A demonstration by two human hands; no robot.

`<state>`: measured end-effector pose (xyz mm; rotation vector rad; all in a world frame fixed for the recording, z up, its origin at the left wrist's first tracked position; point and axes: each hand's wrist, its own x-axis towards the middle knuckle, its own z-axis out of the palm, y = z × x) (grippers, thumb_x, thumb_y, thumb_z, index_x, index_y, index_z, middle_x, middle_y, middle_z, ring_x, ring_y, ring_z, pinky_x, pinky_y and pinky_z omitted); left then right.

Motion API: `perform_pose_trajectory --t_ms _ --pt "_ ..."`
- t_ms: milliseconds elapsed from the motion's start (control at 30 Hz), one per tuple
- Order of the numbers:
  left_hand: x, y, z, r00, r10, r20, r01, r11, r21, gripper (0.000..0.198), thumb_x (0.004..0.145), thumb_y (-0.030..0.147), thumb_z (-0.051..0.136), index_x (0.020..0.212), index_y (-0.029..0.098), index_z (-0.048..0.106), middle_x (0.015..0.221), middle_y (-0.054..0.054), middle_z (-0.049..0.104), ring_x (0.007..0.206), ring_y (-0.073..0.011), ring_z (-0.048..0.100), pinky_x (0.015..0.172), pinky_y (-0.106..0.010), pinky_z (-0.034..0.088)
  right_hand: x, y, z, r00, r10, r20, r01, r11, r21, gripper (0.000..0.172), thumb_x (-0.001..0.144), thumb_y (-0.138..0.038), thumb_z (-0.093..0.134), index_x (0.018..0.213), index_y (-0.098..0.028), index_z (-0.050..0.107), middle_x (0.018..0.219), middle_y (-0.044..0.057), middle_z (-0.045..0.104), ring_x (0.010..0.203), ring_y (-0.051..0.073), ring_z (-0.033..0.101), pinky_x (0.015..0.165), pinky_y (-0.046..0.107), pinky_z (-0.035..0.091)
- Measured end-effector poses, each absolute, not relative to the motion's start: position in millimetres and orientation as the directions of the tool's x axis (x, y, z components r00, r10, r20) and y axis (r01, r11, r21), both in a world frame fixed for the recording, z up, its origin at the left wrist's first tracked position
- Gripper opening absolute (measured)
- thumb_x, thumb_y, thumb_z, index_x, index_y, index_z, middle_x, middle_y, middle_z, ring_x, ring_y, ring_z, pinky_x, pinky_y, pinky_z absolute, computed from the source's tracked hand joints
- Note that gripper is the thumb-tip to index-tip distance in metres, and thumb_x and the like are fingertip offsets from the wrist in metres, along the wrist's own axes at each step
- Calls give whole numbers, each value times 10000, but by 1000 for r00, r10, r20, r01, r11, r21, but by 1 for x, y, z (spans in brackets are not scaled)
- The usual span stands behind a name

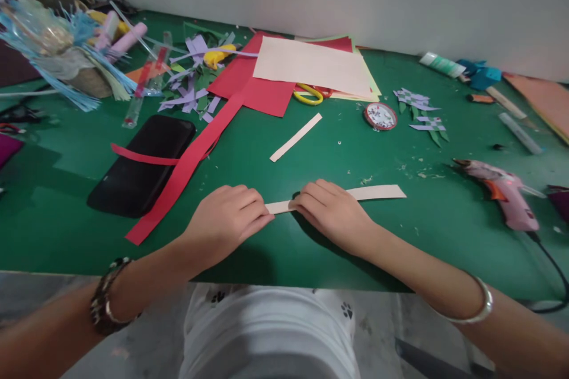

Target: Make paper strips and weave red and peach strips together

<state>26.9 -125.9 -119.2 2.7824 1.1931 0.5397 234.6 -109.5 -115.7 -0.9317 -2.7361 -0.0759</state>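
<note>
A cream paper strip (377, 192) runs between my two hands, low over the green table near its front edge. My left hand (231, 216) pinches the strip's left end, which its fingers cover. Further along, my right hand (333, 213) grips the strip around its middle, and the rest sticks out to the right. A shorter cream strip (296, 137) lies loose just beyond my hands. To the left, a long red paper strip (191, 160) lies across a black phone (142, 166), with a thin red strip (144, 156) also over the phone.
A pink glue gun (504, 189) with its cord lies at right. Stacked cream and red sheets (311, 65) sit at the back, yellow-handled scissors (309, 95) partly under them. Purple paper pieces (191, 86), a round container (380, 116) and a glue tube (442, 65) lie around.
</note>
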Motion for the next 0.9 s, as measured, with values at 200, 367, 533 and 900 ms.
perform_pose_trajectory --t_ms 200,367,533,900 --pt "27 -125 -119 534 806 254 771 -588 245 325 869 304 383 638 159 561 605 9 546 576 -92 482 500 -212 301 230 -99 -114 -782 577 235 590 807 -21 306 876 -273 364 664 -155 550 611 10 523 595 122 416 543 247 257" --pt "28 -125 -119 521 819 242 795 -568 211 345 869 305 374 607 156 543 541 15 518 515 -90 448 464 -217 262 230 -93 -113 -811 512 283 548 834 62 312 870 -274 385 612 -162 519 541 -7 487 546 116 390 536 245 219" --pt "28 -125 -121 527 810 257 806 -572 150 332 865 297 383 605 154 531 537 8 514 520 -98 458 460 -226 251 231 -91 -113 -819 497 286 539 837 91 320 875 -271 373 605 -167 508 538 -13 493 548 109 399 603 241 248" --pt "29 -126 -122 550 799 243 817 -575 42 315 866 284 384 605 156 505 540 2 480 523 -112 459 453 -244 253 229 -91 -114 -797 544 263 580 811 79 299 863 -262 391 608 -168 514 541 -13 506 547 109 413 603 251 257"
